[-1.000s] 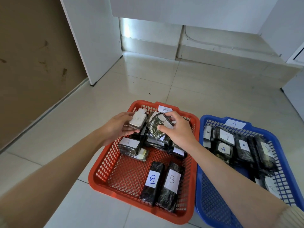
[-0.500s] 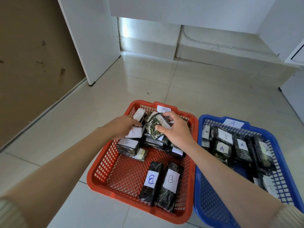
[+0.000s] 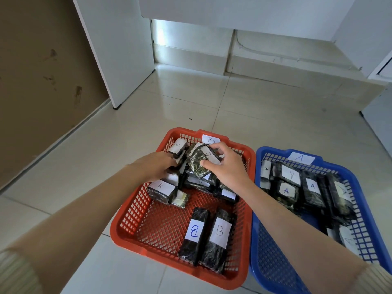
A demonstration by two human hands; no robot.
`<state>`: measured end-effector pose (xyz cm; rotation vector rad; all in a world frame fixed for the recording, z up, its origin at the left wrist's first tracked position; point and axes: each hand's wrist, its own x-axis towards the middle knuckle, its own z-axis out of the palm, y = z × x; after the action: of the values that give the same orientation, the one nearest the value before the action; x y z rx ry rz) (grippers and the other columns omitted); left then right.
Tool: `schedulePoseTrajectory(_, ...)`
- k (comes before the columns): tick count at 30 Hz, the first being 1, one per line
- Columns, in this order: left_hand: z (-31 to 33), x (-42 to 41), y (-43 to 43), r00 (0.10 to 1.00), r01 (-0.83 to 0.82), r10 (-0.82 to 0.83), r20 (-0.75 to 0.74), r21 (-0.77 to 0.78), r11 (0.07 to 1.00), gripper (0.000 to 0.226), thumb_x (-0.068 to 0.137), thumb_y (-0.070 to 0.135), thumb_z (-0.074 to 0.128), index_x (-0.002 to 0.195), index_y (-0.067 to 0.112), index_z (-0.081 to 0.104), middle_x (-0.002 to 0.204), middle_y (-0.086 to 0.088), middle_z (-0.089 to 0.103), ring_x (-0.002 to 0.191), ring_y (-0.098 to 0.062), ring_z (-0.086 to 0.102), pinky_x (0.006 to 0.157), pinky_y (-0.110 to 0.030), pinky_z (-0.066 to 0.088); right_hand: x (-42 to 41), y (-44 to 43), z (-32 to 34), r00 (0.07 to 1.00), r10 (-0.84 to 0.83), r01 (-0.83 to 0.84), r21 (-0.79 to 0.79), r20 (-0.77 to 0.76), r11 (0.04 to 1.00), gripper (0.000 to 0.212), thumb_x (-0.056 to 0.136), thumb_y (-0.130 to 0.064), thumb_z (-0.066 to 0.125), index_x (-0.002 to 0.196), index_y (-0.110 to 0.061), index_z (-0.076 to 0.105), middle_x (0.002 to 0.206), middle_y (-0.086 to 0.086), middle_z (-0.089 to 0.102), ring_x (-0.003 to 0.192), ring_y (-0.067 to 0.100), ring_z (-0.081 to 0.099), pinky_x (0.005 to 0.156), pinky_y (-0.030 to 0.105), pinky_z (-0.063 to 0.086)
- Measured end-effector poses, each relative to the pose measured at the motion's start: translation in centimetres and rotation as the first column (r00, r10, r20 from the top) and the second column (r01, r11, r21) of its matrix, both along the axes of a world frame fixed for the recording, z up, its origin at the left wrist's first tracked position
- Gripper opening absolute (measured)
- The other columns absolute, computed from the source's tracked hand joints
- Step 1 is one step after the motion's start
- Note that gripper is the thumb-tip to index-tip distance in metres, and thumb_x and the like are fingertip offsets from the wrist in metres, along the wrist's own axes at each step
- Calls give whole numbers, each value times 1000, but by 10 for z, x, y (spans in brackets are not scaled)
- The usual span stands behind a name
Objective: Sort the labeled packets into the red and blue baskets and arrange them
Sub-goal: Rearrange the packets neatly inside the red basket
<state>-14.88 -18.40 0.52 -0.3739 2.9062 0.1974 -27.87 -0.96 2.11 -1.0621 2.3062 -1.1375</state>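
A red basket [image 3: 135, 240] tagged B holds several dark packets with white B labels. Two of them [image 3: 194, 232] [image 3: 219, 234] lie side by side at its near end, and another [image 3: 162, 188] lies at its left. My right hand [image 3: 229, 168] grips a dark green B packet [image 3: 198, 164] above the heap at the far end. My left hand [image 3: 157, 166] reaches into that heap beside a white-labelled packet [image 3: 178, 147]; its fingertips are hidden. The blue basket [image 3: 267, 150] tagged A on the right holds several A packets [image 3: 286, 190].
Both baskets stand on a glossy tiled floor [image 3: 191, 98]. A white cabinet panel [image 3: 116, 60] rises at the back left beside a brown wall [image 3: 31, 81]. More white furniture [image 3: 379, 124] stands at the right edge.
My left hand lowered the white-labelled packet it held into the heap and now reaches among the packets. My right hand keeps its packet in nearly the same spot.
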Motion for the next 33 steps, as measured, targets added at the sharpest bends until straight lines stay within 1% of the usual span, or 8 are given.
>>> schedulePoseTrajectory(4,3,2,-2,991,-53,51,-121,-19,998,29,91,18,57,120,16,60,120,1,58,109,-18,56,90,-29,46,-1,0,-1,1000,1,-1,5,2,1000,50,81,-34,70,126,-24,50,112,-14,43,94,11,47,89,29,41)
schedulePoseTrajectory(8,8,10,-1,979,-58,60,-194,16,998,13,90,21,58,101,18,64,101,4,64,92,-12,59,80,-25,47,-1,0,-1,1000,4,-4,4,-2,1000,49,81,-33,70,125,-25,50,111,-15,44,96,11,48,88,27,40)
schedulePoseTrajectory(12,2,11,7,991,-14,22,-135,60,998,21,93,18,54,110,17,67,109,4,65,99,-8,59,82,-16,40,-2,-1,-1,1000,8,-8,4,-13,1000,48,81,-34,70,124,-25,51,110,-14,44,97,11,48,89,27,40)
schedulePoseTrajectory(20,0,14,8,995,12,-2,-104,98,995,32,97,22,45,126,17,58,121,2,56,109,-10,52,88,-20,38,-2,-1,-1,1000,7,-7,6,-8,1000,48,81,-33,71,124,-25,51,109,-14,45,97,12,50,87,27,41)
schedulePoseTrajectory(23,9,28,4,986,-1,21,-166,123,992,37,90,26,56,126,20,56,121,5,56,108,-8,51,90,-22,40,-2,-1,-1,1000,10,-10,5,-6,1000,49,81,-34,71,124,-24,51,109,-13,46,94,12,49,86,27,41)
schedulePoseTrajectory(26,8,45,8,996,42,-40,-77,31,999,52,80,32,66,129,25,51,124,9,53,111,-7,49,92,-22,43,-2,0,-1,1000,16,-16,6,-1,1000,49,80,-34,72,124,-25,51,115,-9,50,94,13,51,89,30,44)
schedulePoseTrajectory(29,-1,48,18,993,114,-114,6,-140,984,49,84,35,64,130,27,50,127,8,53,116,-9,48,101,-24,36,-1,-1,0,1000,22,-22,17,0,1000,50,80,-34,72,124,-25,51,120,-7,52,104,17,55,92,32,44)
schedulePoseTrajectory(33,-6,39,22,996,89,-90,4,-194,977,46,86,34,61,130,24,48,126,6,51,118,-12,45,104,-26,33,0,0,1,1000,26,-26,32,-5,999,50,80,-34,71,125,-24,51,125,-5,52,111,18,54,94,32,43)
